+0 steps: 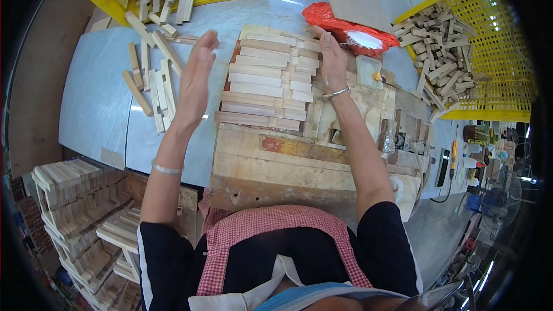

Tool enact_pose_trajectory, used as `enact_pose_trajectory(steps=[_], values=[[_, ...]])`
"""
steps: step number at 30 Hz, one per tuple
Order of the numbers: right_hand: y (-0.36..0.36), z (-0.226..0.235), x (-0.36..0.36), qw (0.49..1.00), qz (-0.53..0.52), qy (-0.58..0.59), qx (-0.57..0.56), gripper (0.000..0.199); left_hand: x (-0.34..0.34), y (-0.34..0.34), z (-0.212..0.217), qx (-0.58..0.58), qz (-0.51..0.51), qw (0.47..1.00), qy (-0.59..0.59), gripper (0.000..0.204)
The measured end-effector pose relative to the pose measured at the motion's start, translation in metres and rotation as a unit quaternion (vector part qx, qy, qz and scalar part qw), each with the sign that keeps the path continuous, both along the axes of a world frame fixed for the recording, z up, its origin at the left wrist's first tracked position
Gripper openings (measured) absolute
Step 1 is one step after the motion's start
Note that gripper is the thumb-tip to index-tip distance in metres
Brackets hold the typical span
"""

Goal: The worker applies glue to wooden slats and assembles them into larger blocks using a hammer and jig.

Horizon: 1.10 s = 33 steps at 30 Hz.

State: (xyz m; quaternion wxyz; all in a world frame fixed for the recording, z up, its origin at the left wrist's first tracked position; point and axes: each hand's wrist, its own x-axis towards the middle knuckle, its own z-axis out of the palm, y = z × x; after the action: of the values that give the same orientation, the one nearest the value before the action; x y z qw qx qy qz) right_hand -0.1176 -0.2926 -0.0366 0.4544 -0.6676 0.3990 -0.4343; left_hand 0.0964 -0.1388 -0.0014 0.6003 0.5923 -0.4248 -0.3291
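Rows of pale wooden strips (256, 78) lie side by side on a worn wooden work board (259, 161), meeting a column of shorter wooden blocks (300, 83) on their right. My left hand (197, 83) is held edge-on to the left of the rows, fingers straight, apart from the strips and with nothing in it. At the upper right end of the rows is my right hand (332, 60), fingers stretched out and empty, close beside the short blocks. Whether it touches them I cannot tell. A red plastic bag (328, 18) with something white in it lies just beyond that hand.
Loose wooden pieces (138, 78) are scattered left of my left hand. Yellow crates (489, 52) of wooden blocks stand at the far left and right. A small clear tray (369, 72) sits right of my right hand. Stacked wooden pieces (75, 196) stand at the lower left.
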Motion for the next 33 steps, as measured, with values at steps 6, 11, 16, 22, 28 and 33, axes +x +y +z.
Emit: enact_pose_trajectory(steps=[6, 11, 16, 22, 28, 33], values=[[0.009, 0.005, 0.009, 0.996, 0.006, -0.057, 0.067, 0.064, -0.006, -0.043, -0.028, 0.053, -0.182, 0.982, -0.007, 0.082], [0.011, 0.002, 0.014, 0.999, 0.042, -0.023, 0.026, 0.069, -0.01, -0.043, -0.023, 0.05, -0.186, 0.981, 0.002, 0.084], [0.01, -0.01, 0.019, 0.996, 0.046, 0.047, -0.052, 0.071, -0.008, -0.045, -0.029, 0.053, -0.175, 0.983, -0.034, 0.084], [0.008, -0.009, 0.02, 0.994, 0.042, 0.069, -0.071, 0.078, -0.01, -0.044, -0.03, 0.06, -0.168, 0.983, -0.048, 0.083], [0.007, -0.011, 0.022, 0.996, 0.041, 0.048, -0.057, 0.084, -0.013, -0.04, -0.031, 0.074, -0.132, 0.988, -0.032, 0.077], [0.01, -0.008, 0.02, 0.998, 0.045, 0.021, -0.04, 0.087, -0.01, -0.039, -0.034, 0.054, -0.13, 0.99, -0.003, 0.071]])
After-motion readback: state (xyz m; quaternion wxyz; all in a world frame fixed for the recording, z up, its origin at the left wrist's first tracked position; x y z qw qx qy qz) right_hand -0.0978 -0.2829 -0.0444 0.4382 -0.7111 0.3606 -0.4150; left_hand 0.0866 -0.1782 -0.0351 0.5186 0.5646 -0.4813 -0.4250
